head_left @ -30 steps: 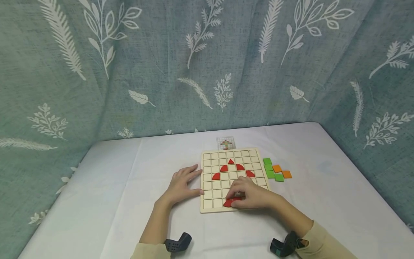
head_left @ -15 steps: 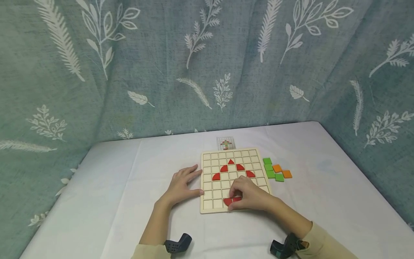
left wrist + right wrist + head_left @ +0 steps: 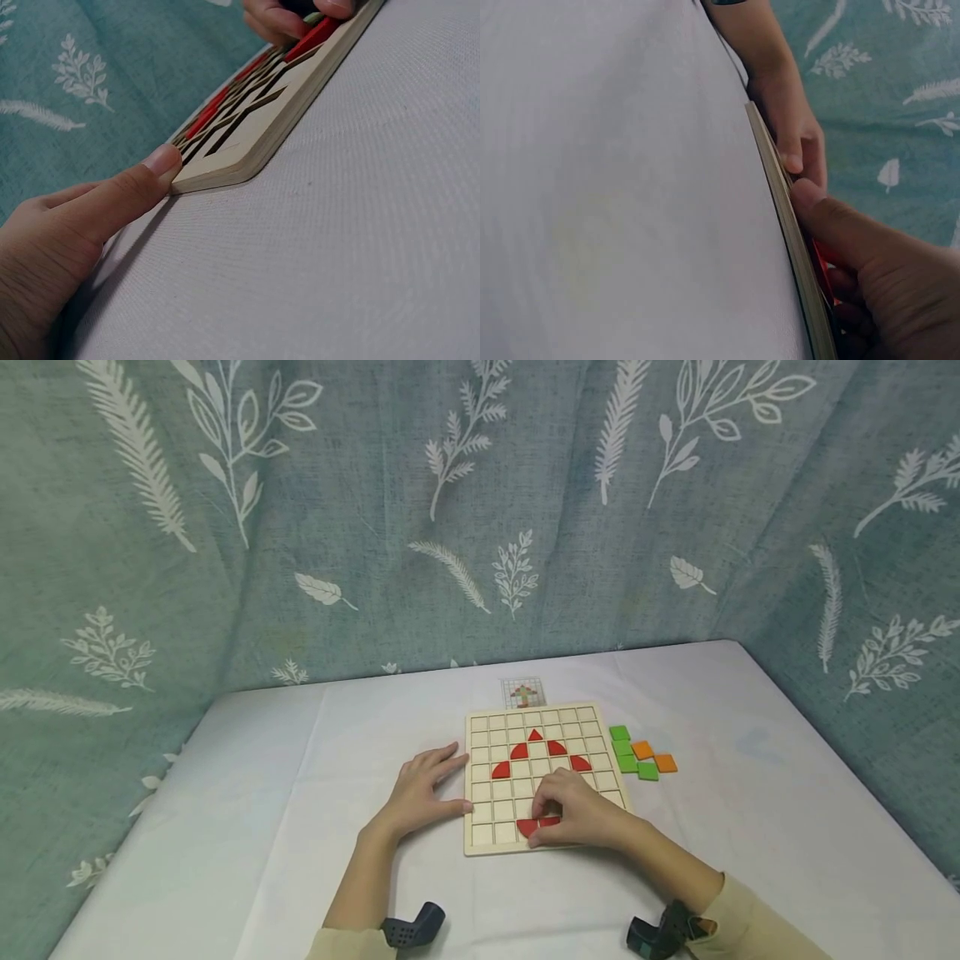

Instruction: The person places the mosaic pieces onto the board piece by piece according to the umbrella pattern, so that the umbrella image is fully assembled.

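Observation:
A wooden grid board (image 3: pixel 482 810) lies on the table with red pieces set in its cells. My left hand (image 3: pixel 422 785) rests by the board's left edge, its fingers spread and fairly straight. In the left wrist view, the thumb (image 3: pixel 163 160) touches the board's corner. My right hand (image 3: pixel 581 810) is over the front of the board, thumb and fingertips pinching a red quarter-circle tile (image 3: pixel 527 827) in the front row. Beside that tile sits another red tile (image 3: pixel 551 821), partly hidden by the hand. Farther back on the board are a red triangle (image 3: pixel 535 735) and several red quarter-circles (image 3: pixel 557 747).
Green square tiles (image 3: pixel 626 764) and orange square tiles (image 3: pixel 665 764) lie right of the board. A small pattern card (image 3: pixel 523 692) sits at its back edge. White cloth covers the table (image 3: pixel 300 827), and a patterned curtain (image 3: pixel 360 510) stands behind. Each wrist wears a dark device (image 3: pixel 415 925).
The front-row red quarter-circle, tilted earlier, now lies flat and squared in its cell. My right thumb and fingers have shifted slightly around it. My left hand has stayed put.

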The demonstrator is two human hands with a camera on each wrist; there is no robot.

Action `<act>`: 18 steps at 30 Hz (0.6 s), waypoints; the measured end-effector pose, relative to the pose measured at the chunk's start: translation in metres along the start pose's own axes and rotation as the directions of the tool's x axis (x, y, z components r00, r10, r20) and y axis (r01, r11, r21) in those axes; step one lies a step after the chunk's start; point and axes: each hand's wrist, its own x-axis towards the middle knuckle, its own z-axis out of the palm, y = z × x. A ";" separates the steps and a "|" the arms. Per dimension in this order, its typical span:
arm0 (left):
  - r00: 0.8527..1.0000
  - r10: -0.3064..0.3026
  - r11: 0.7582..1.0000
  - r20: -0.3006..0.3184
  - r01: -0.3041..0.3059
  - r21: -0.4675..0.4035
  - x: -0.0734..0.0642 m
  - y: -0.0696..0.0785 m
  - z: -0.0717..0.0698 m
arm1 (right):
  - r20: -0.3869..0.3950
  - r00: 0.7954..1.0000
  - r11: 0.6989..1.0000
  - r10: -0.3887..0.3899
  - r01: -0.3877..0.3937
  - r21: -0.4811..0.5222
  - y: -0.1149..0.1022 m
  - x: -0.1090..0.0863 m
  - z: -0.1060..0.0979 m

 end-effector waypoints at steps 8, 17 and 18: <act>1.000 0.001 1.000 -0.007 -0.001 0.003 0.000 0.000 0.001 | 0.016 0.999 0.998 0.047 -0.048 0.040 -0.003 0.000 -0.003; 1.000 0.007 1.000 -0.011 -0.007 0.009 0.000 0.000 0.001 | 0.038 0.996 0.994 0.085 -0.088 0.059 -0.003 0.001 -0.009; 1.000 0.010 1.000 -0.012 -0.010 0.008 0.000 0.000 0.001 | 0.040 0.994 0.991 0.099 -0.102 0.081 -0.003 0.001 -0.010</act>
